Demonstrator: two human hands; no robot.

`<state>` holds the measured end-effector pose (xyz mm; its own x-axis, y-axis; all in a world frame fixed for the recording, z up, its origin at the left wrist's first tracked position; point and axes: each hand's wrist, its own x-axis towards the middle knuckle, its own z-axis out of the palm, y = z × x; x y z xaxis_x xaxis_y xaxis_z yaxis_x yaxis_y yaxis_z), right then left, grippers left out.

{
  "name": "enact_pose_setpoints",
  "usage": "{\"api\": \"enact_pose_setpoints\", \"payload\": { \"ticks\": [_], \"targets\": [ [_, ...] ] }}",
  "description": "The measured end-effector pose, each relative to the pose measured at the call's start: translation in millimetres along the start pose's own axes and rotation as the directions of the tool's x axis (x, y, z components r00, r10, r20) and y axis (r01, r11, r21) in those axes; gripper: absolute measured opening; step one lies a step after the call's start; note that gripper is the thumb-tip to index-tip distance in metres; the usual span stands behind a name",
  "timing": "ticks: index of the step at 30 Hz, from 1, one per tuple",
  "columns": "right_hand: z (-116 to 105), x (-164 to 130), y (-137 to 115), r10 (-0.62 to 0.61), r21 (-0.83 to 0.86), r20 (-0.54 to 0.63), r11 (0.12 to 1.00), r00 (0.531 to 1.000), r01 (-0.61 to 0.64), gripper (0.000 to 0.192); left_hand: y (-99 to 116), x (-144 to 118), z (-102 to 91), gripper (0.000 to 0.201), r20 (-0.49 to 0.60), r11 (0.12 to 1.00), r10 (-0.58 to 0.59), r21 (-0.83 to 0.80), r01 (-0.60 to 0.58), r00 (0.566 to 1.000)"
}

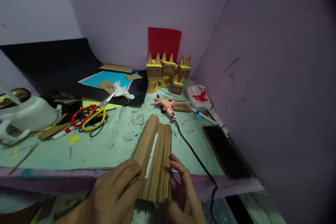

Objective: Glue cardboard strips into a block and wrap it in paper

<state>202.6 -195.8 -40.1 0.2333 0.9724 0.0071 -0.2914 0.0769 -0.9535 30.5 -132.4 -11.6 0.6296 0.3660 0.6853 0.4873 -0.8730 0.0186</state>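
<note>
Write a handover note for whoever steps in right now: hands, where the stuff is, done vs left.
Left hand: grips the left edge of the pleated cardboard piece, thumb on top.
Right hand: fingers against its right edge.
The piece lies at the front of the green mat, a white strip running along one fold.
Glue gun lies just behind it, cord trailing to the right. Scissors lie to the left, phone to the right.
Done: piece is folded into pleats; four cardboard figures stand at the back.
Left: cannot tell from this view.
</note>
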Motion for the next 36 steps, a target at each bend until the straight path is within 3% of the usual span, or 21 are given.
{"api": "enact_pose_setpoints", "payload": {
  "ticks": [3, 6, 10, 14, 18, 22, 26, 28, 36],
  "targets": [
    [6.1, 10.9, 7.0, 0.107, 0.044, -0.018, 0.993, 0.994, -0.106, 0.043, -3.0, -9.4, 17.9, 0.028, -0.010, 0.998, -0.064, 0.005, 0.064, 0.998],
    [11.1, 26.2, 3.0, 0.155, -0.085, -0.001, 0.984, 0.988, -0.154, 0.041, -4.6, -11.7, 27.7, 0.023, 0.022, 0.992, -0.128, 0.006, 0.128, 0.992],
    [11.9, 43.7, -0.6, 0.172, -0.303, -0.033, 0.937, 0.985, -0.174, 0.031, -6.6, -15.7, 26.9, 0.023, 0.008, 0.987, -0.157, 0.031, 0.157, 0.988],
    [11.1, 52.1, 1.2, 0.184, -0.306, -0.058, 0.932, 0.981, -0.193, 0.028, -6.0, -15.6, 28.1, 0.029, 0.010, 0.979, -0.183, 0.093, 0.181, 0.983],
    [12.4, 54.6, 1.6, 0.219, -0.276, -0.045, 0.935, 0.975, -0.223, 0.032, -6.2, -9.1, 30.8, 0.037, 0.015, 0.974, -0.162, 0.164, 0.157, 0.987],
    [10.7, 60.1, -1.4, 0.271, -0.309, 0.030, 0.918, 0.962, -0.249, 0.052, -11.1, -9.4, 26.5, 0.030, -0.015, 0.980, -0.093, 0.173, 0.094, 0.996],
    [8.0, 66.1, -6.4, 0.270, -0.444, 0.106, 0.874, 0.957, -0.198, 0.034, -18.9, -19.2, 25.1, 0.031, -0.048, 0.982, -0.058, 0.175, 0.065, 0.997],
    [8.0, 67.6, -8.4, 0.270, -0.498, 0.118, 0.848, 0.956, -0.178, 0.034, -22.5, -24.4, 26.3, 0.030, -0.070, 0.984, -0.052, 0.169, 0.063, 0.996],
    [9.4, 67.2, -8.4, 0.307, -0.672, 0.063, 0.716, 0.950, -0.187, 0.028, -26.3, -32.6, 26.7, 0.028, -0.080, 0.981, -0.119, 0.143, 0.129, 0.990]
  ]
}}
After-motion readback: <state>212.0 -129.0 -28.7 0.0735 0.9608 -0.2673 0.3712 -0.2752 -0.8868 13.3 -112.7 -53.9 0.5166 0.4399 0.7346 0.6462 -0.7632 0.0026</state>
